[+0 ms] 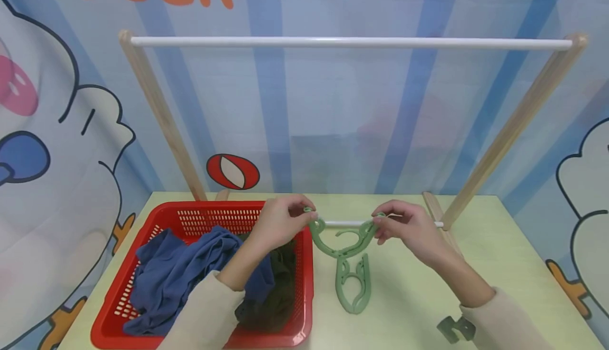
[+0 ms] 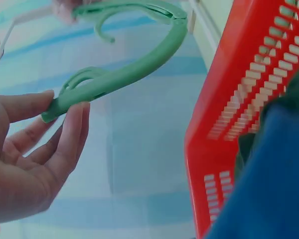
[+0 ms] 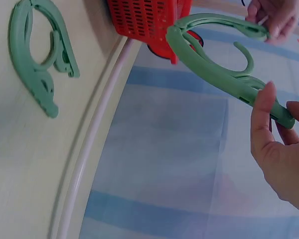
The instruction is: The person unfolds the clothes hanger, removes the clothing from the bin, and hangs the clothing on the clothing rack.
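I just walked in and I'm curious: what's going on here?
Someone is holding a green hanger up by its two ends, one pinched in the left hand and the other in the right hand; the hanger is bent into a curve. A second hanger, also green, lies folded on the pale table. At the left, a red basket holds blue cloth. A white rail stretches across behind.

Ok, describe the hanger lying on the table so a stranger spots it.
Find the red basket. Right of it, on the table, lies a green hanger. Unlike the other hanger, held between left hand and right hand, it is untouched, its arms folded close.
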A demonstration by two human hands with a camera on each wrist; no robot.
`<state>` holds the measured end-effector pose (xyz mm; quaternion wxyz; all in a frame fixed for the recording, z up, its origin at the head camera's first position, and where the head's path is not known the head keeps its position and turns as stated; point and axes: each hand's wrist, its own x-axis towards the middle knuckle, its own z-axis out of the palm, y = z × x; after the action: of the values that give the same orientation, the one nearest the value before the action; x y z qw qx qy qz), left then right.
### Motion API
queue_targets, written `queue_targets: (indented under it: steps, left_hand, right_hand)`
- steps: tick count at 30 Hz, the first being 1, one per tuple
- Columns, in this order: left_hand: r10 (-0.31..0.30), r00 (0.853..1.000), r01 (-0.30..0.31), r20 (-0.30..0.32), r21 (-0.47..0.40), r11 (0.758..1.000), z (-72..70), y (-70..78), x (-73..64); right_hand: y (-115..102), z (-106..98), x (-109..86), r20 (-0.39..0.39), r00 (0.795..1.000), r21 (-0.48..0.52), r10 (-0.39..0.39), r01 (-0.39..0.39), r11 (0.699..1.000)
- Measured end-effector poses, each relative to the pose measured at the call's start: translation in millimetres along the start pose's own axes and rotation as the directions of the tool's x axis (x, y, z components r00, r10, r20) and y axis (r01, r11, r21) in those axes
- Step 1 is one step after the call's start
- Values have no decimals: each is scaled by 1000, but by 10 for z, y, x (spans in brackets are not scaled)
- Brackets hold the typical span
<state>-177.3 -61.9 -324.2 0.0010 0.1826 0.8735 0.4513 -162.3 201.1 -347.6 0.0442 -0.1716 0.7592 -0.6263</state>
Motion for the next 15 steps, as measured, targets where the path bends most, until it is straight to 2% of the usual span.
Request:
queue_targets:
  steps: [2,4,8,11,15]
  left_hand:
    - [-51,999,52,15,-62,997,-77,-41,-10]
    - [-98,994,105,53,-150,983,-158,-84,-22]
    - [-161,981,189,110,-321,928,-289,-167,-49]
    - [-179,977,211,115,-420,883,-364,-213,-75]
    - [-170,980,201,108,-514,834,-438,-237,-103]
  right_hand:
    - [-5,-84,-32,-7,1000,13,7,-7,1000]
    - [-12,-173,-72,-19,1000,18,25,-24,1000]
    - [-5,-340,-144,-31,998,10,46,-46,999]
    - [6,-443,-178,-27,997,-36,70,-71,997]
    - [13,-525,-205,-6,994,-106,112,-112,988]
